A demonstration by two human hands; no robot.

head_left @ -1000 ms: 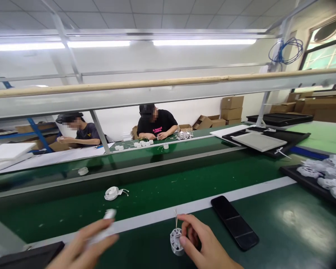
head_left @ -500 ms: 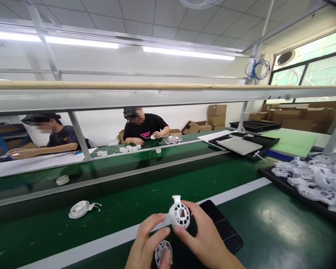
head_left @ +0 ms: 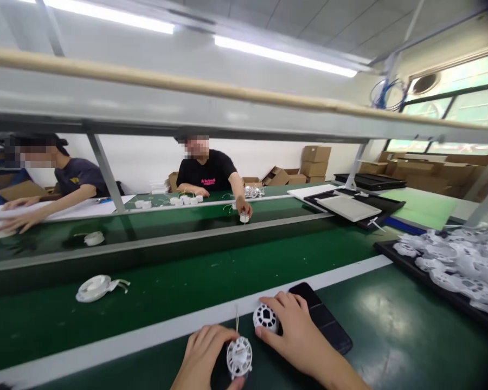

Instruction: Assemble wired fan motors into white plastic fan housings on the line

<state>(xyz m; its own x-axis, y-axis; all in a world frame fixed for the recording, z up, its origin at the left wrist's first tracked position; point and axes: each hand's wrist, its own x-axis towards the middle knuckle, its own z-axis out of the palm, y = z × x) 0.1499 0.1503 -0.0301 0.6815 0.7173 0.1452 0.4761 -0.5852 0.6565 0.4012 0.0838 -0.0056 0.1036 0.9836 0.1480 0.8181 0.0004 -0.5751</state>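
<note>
A spoked disc (head_left: 239, 358) sits clasped inside left grip (head_left: 203, 352), slotted cap (head_left: 264, 322) inside right grip (head_left: 296, 331).

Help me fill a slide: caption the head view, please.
Left hand and right hand each hold a white part; a loaded tray lies to the right.

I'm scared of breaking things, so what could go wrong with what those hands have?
The thin wire by the spoked part in the left hand might snag or bend. The right hand, gripping the round white part, partly hides the flat black object and could nudge it.
</note>
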